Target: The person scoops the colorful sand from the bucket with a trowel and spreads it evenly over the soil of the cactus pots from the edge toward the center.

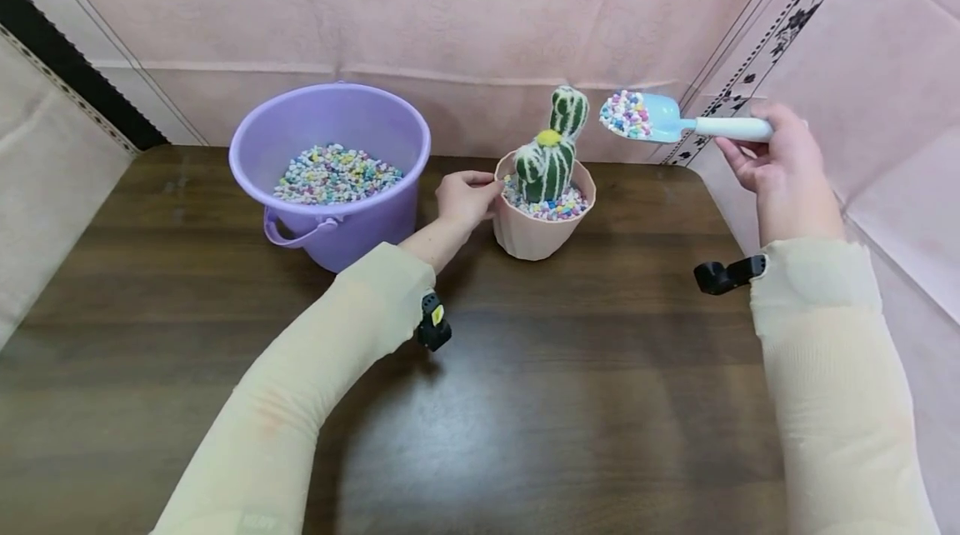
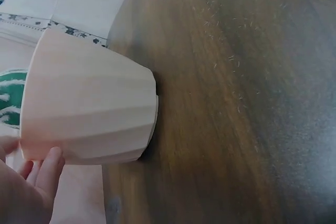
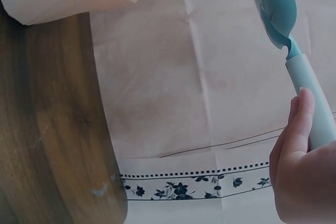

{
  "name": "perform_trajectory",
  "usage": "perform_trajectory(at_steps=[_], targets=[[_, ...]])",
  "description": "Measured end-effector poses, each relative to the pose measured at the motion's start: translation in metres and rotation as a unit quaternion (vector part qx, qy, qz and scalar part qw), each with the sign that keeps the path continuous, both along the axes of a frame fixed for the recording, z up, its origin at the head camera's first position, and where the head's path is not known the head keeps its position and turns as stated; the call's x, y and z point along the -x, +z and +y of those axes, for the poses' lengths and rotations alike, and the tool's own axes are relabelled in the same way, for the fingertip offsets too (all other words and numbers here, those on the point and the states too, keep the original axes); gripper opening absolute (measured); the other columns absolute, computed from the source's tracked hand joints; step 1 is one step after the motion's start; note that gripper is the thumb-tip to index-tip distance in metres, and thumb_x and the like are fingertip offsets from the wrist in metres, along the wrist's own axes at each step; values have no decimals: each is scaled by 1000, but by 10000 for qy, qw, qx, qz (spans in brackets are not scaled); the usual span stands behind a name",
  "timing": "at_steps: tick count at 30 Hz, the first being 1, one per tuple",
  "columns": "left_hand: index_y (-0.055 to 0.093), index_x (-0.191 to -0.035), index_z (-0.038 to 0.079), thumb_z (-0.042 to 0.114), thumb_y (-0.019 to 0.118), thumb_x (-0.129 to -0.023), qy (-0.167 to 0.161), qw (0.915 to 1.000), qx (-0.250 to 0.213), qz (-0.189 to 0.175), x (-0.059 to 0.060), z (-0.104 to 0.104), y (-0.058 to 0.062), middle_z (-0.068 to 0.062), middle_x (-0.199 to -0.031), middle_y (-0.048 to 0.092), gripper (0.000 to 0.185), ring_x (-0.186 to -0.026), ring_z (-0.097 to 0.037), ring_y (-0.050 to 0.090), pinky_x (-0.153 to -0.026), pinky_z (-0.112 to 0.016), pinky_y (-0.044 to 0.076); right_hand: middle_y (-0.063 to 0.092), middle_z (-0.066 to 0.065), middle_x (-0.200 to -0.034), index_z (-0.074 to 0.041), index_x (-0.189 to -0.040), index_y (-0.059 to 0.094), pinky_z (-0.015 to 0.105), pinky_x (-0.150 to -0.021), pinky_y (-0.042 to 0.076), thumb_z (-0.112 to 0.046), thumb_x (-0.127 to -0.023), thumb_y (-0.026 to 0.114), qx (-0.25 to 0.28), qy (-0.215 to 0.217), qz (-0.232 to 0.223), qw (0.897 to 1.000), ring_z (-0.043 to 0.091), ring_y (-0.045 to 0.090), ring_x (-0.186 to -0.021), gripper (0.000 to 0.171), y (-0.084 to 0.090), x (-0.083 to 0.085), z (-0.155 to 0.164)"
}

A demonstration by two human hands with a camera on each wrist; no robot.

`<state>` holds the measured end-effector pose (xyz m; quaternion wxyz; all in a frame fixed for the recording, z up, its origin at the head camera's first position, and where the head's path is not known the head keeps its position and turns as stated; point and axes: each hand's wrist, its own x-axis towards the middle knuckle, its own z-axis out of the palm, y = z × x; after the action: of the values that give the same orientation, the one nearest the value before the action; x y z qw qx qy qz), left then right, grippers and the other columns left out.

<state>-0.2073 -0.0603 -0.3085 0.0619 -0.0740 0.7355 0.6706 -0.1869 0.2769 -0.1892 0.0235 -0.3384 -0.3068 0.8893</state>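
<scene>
In the head view my right hand (image 1: 787, 160) grips the pale handle of a blue scoop (image 1: 662, 118), raised to the right of the flower pot. Small pastel pebbles (image 1: 627, 114) fill the front of its blade. My left hand (image 1: 465, 200) pinches the left rim of the pale pink pot (image 1: 536, 242); in the left wrist view its thumb and fingers (image 2: 50, 174) lie at that rim. The pot stands on the table and holds a green-and-white cactus (image 1: 545, 168) with a yellow flower, surrounded by more pebbles. The right wrist view shows the scoop's underside.
A purple bucket (image 1: 375, 227) with pastel pebbles inside stands left of the pot, its handle hanging down in front. The brown wooden table (image 1: 525, 402) ends at a pink cloth backdrop (image 1: 465, 10). Another cloth with a floral border (image 1: 795, 22) hangs at the right.
</scene>
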Motion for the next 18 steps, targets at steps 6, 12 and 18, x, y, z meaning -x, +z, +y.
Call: perform_trajectory(at_steps=[6, 12, 18], targets=[[54, -127, 3, 12, 69, -83, -466, 9985, -196, -229, -10, 3, 0, -14, -122, 62, 47, -101, -24, 65, -79, -36, 58, 58, 10, -85, -9, -84, 56, 36, -79, 59, -6, -84, 66, 16, 87, 49, 9999, 24, 63, -82, 10, -12, 0, 8], [55, -123, 2, 6, 65, -84, -172, 9992, -294, -224, -8, 3, 2, -16, -117, 63, 41, -86, -18, 63, -76, -35, 59, 55, 9, -89, -9, -82, 55, 37, -76, 59, -5, -85, 64, -112, 169, 35, 9998, 25, 62, -82, 10, -24, 3, 6], [63, -115, 3, 5, 64, -85, 40, 9997, -173, -142, 4, 2, 4, -14, -109, 67, 31, -70, -11, 60, -68, -29, 59, 55, 12, -81, -4, -78, 54, 39, -68, 60, -6, -85, 65, -224, 218, 43, 9995, 26, 63, -75, 13, -30, -1, 8]])
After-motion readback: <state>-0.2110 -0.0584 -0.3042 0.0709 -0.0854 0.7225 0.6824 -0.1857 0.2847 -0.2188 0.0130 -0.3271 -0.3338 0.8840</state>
